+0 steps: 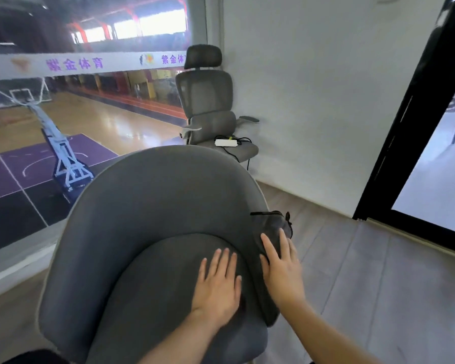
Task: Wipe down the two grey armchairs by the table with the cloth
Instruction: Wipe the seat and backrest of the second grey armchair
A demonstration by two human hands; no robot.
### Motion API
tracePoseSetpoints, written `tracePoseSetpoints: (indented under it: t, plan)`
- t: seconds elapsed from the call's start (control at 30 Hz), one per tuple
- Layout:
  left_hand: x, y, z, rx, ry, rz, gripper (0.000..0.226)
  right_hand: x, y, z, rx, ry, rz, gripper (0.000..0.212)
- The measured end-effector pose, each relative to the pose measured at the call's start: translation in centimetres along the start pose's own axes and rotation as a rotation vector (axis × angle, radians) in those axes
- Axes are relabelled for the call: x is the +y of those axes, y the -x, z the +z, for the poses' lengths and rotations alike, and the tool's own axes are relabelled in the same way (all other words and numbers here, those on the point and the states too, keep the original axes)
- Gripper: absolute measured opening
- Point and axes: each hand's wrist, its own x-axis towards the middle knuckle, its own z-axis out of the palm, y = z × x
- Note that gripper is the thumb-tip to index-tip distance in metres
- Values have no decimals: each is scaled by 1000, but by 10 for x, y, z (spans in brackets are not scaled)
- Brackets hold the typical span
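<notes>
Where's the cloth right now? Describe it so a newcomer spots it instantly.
Start at the big grey armchair filling the foreground. On its rim at the person's right, the right hand presses flat on the cloth. It nearly matches the chair's grey, but is wrinkled with thin black trim.

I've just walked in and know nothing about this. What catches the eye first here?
A big grey armchair fills the foreground, with both hands flat on it: the left hand on the seat cushion, the right hand pressing a grey cloth against its right side. Behind it stands an office chair, and a window on the left overlooks a basketball court.
</notes>
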Motion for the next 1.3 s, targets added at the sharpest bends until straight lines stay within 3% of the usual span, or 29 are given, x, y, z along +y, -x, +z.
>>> tracePoseSetpoints:
  t: [0.23, 0.4, 0.5, 0.6, 0.87, 0.93, 1.03, 1.3]
  plan:
    - [-5, -95, -50, 72, -50, 45, 59, -24, -88, 0, -97, 75, -2, 54]
    - [-37, -157, -80, 149, -89, 41, 77, -50, -161, 6, -89, 133, 15, 56]
    - [-66, -179, -94, 188, -100, 10, 69, -65, -201, 15, -59, 193, 10, 56]
    - [-107, -194, -102, 211, -89, -45, 60, -82, -237, 28, -6, 249, -3, 55]
    - [-244, -209, -132, 276, -161, -264, 63, -141, -315, 63, 119, 239, -68, 47]
    - [-279, -211, -138, 328, -197, -386, 66, -161, -331, 73, 148, 214, -90, 45]
    - [-318, -208, -140, 277, -142, -625, 71, -193, -349, 89, 209, 175, -126, 42]
    - [-334, -200, -133, 301, -42, -554, 65, -300, -359, 141, 237, 88, -330, 38]
